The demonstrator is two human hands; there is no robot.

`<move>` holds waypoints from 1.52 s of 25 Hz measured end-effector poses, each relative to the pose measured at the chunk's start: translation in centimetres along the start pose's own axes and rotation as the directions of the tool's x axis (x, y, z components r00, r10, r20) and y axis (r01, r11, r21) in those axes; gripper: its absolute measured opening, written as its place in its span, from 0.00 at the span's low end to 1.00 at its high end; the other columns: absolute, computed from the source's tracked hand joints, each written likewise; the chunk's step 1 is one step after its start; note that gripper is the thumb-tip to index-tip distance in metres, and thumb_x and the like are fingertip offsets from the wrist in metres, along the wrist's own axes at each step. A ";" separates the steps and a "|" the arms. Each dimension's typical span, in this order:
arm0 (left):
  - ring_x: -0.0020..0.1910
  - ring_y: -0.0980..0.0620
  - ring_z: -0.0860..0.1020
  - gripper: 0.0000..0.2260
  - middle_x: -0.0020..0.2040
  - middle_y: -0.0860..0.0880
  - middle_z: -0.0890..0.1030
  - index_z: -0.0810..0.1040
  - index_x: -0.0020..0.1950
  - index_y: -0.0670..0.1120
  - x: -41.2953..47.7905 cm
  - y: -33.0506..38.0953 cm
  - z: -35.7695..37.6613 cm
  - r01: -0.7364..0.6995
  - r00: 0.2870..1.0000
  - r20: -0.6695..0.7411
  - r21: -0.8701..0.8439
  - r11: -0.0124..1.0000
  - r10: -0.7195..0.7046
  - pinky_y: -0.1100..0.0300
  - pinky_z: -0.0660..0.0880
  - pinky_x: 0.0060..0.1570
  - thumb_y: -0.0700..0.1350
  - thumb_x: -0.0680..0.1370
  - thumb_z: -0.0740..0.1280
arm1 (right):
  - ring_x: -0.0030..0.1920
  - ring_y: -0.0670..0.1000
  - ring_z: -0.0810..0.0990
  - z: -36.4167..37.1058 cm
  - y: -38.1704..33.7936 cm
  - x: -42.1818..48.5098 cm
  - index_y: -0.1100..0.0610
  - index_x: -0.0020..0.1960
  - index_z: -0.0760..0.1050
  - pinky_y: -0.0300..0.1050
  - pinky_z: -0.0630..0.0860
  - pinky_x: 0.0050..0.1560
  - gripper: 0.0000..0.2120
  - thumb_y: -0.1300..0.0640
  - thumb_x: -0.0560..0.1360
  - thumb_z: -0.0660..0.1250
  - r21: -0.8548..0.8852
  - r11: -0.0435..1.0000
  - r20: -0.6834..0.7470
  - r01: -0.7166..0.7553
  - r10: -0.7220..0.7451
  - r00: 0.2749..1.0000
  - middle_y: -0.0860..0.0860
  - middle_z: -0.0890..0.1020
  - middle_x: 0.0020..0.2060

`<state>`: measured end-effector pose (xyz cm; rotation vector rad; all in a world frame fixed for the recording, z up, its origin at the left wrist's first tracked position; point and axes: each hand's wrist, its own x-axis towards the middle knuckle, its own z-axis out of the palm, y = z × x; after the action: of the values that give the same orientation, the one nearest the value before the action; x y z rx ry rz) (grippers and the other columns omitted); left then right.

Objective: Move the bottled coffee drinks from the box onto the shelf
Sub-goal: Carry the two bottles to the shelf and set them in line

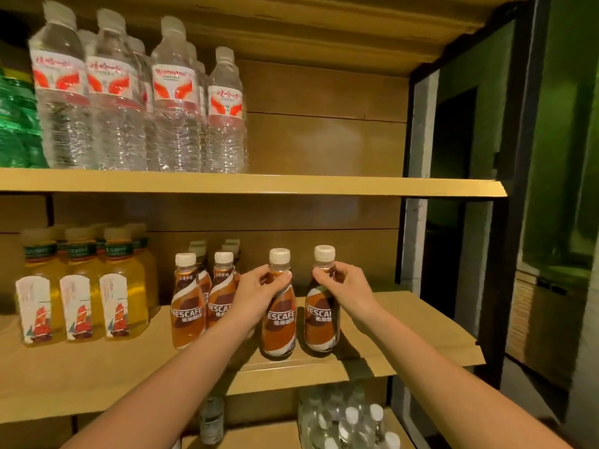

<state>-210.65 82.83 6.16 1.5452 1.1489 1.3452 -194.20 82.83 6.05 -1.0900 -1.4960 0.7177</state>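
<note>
Left grip (256, 294) is curled round the shoulder of a brown plastic coffee bottle with a white cap (279, 319). Just to its right, the right grip (345, 286) pinches the neck of a second brown coffee bottle (322, 314). Both bottles stand upright near the front edge of the tan middle shelf (405, 322), close together.

This pair looks set down but not yet let go. Left of it stand the stocked coffee bottles (188, 309) — two in front, with at least two more caps behind. So the job seems well begun, but the box is out of view and what remains cannot be told.

Counted left to right on this shelf: three yellow tea bottles (79, 306) in front with more behind, then six coffee bottles at least. Above, four clear water bottles (175, 102) front a deeper group.
</note>
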 end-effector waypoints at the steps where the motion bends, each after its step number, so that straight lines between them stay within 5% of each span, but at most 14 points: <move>1: 0.59 0.48 0.76 0.16 0.54 0.50 0.79 0.73 0.62 0.47 0.7 -0.3 0.2 -0.008 1.000 -0.004 0.004 1.000 0.008 0.55 0.72 0.54 0.48 0.76 0.66 | 0.46 0.46 0.80 0.0 0.6 0.9 0.56 0.51 0.76 0.37 0.75 0.46 0.08 0.53 0.75 0.66 0.005 1.000 -0.004 -0.003 0.003 1.000 0.48 0.81 0.43; 5: 0.53 0.51 0.78 0.04 0.46 0.55 0.79 0.74 0.49 0.55 2.6 -1.7 1.3 -0.020 1.000 -0.023 -0.009 1.000 0.020 0.59 0.74 0.48 0.47 0.76 0.66 | 0.47 0.48 0.81 -0.2 2.6 3.9 0.58 0.53 0.76 0.38 0.76 0.46 0.10 0.53 0.75 0.66 0.021 0.999 0.029 -0.026 0.026 0.999 0.51 0.82 0.45; 7: 0.47 0.56 0.77 0.06 0.44 0.56 0.78 0.72 0.45 0.58 3.2 -2.2 1.8 -0.030 0.999 -0.043 -0.035 0.999 0.028 0.63 0.72 0.43 0.46 0.77 0.65 | 0.46 0.47 0.81 0.0 3.5 4.9 0.58 0.52 0.76 0.37 0.75 0.45 0.10 0.54 0.75 0.66 0.014 1.000 0.059 -0.024 0.023 0.998 0.50 0.82 0.44; 15: 0.47 0.59 0.77 0.06 0.45 0.57 0.79 0.73 0.45 0.59 4.9 -3.6 2.9 -0.093 0.994 -0.063 -0.040 0.995 0.090 0.63 0.73 0.45 0.47 0.76 0.66 | 0.53 0.50 0.81 0.3 5.6 6.2 0.51 0.52 0.73 0.40 0.77 0.50 0.06 0.54 0.75 0.66 0.070 0.998 0.138 -0.002 -0.008 0.990 0.48 0.81 0.47; 20: 0.54 0.58 0.76 0.14 0.53 0.58 0.76 0.68 0.53 0.61 2.5 -6.7 2.4 -0.005 0.998 0.061 0.134 0.991 -0.004 0.61 0.73 0.54 0.50 0.73 0.69 | 0.56 0.41 0.73 -0.5 8.7 3.2 0.49 0.68 0.63 0.34 0.71 0.52 0.30 0.42 0.70 0.69 -0.168 0.984 0.192 -0.063 0.095 0.977 0.42 0.73 0.57; 23: 0.69 0.49 0.67 0.21 0.69 0.48 0.69 0.69 0.63 0.56 1.3 -9.8 2.3 0.061 0.996 0.014 0.658 0.751 -0.093 0.52 0.66 0.68 0.57 0.72 0.68 | 0.55 0.45 0.77 -0.3 11.8 1.3 0.47 0.62 0.70 0.44 0.75 0.56 0.30 0.31 0.66 0.64 -0.547 0.836 0.184 0.035 0.079 0.980 0.45 0.78 0.57; 25: 0.73 0.47 0.60 0.28 0.74 0.46 0.63 0.68 0.69 0.51 1.6 -11.0 2.4 0.098 0.995 -0.062 0.815 0.571 -0.082 0.51 0.61 0.70 0.63 0.73 0.62 | 0.52 0.47 0.77 0.0 12.5 1.6 0.48 0.56 0.73 0.48 0.75 0.56 0.27 0.30 0.68 0.59 -0.682 0.727 0.161 0.077 0.046 0.986 0.46 0.80 0.53; 29: 0.66 0.48 0.69 0.28 0.66 0.47 0.71 0.74 0.61 0.49 2.8 -11.8 2.7 0.111 0.994 -0.088 0.839 0.532 -0.068 0.51 0.70 0.63 0.67 0.74 0.55 | 0.55 0.49 0.76 0.3 12.2 2.4 0.50 0.56 0.74 0.48 0.73 0.58 0.22 0.35 0.72 0.60 -0.753 0.654 0.137 0.073 0.048 0.989 0.48 0.80 0.54; 38: 0.67 0.44 0.68 0.29 0.68 0.44 0.71 0.74 0.63 0.47 6.8 -12.1 3.8 0.161 0.985 -0.118 0.890 0.426 -0.125 0.49 0.67 0.65 0.66 0.75 0.54 | 0.60 0.53 0.75 0.9 13.2 5.9 0.53 0.59 0.72 0.53 0.70 0.64 0.24 0.37 0.74 0.60 -0.816 0.578 0.087 -0.001 0.125 0.988 0.52 0.78 0.58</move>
<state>-208.36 92.92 -3.82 2.0488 2.1979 0.5656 -191.64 93.51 -3.35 -1.8243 -1.9855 0.0816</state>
